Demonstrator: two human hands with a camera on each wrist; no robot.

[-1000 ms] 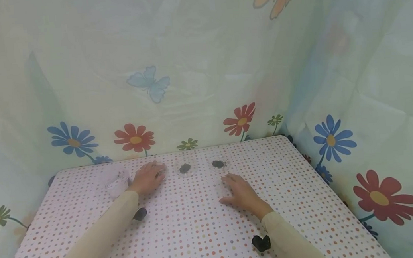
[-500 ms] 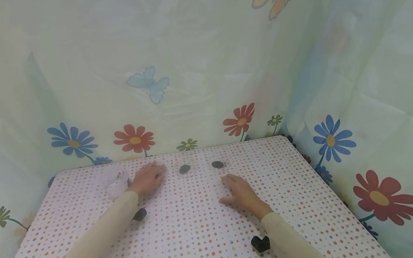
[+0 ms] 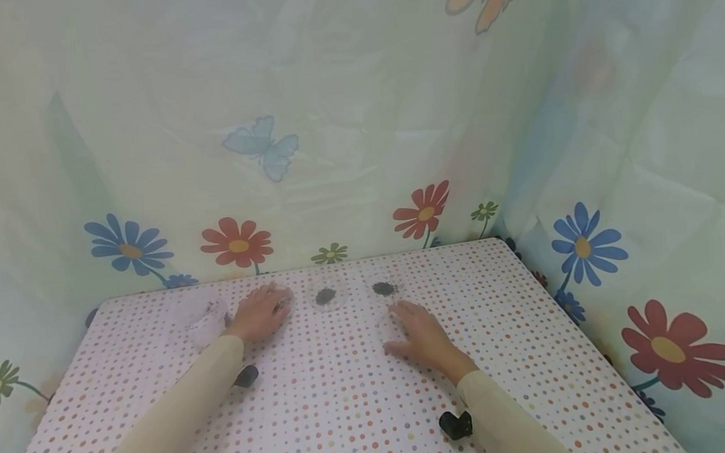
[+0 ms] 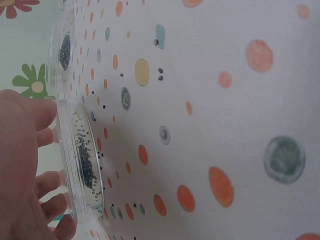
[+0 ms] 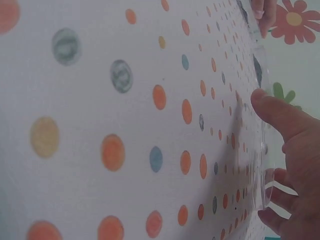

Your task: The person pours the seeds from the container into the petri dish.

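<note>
At the back left of the table, my left hand [image 3: 261,312] grips a clear petri dish [image 4: 82,160] by its sides, thumb at one edge and fingers at the other. Dark granules lie heaped inside that dish, as the left wrist view shows. My right hand [image 3: 422,336] spans a clear round dish or lid [image 5: 258,175], thumb and fingers at opposite edges; no dark heap shows in it. Two further clear petri dishes stand between and beyond the hands: a middle petri dish [image 3: 326,296] and a right petri dish [image 3: 384,288], each with a dark heap.
A crumpled pinkish clear bag or container [image 3: 207,326] with some dark bits lies left of the left hand. Stray dark grains dot the polka-dot tablecloth [image 3: 325,411]. Flower-print curtains [image 3: 332,151] rise behind the table and at both sides.
My right hand has shifted slightly away from me, its wrist turned a little, and more of the clear dish shows beside it. The left hand keeps its place.
</note>
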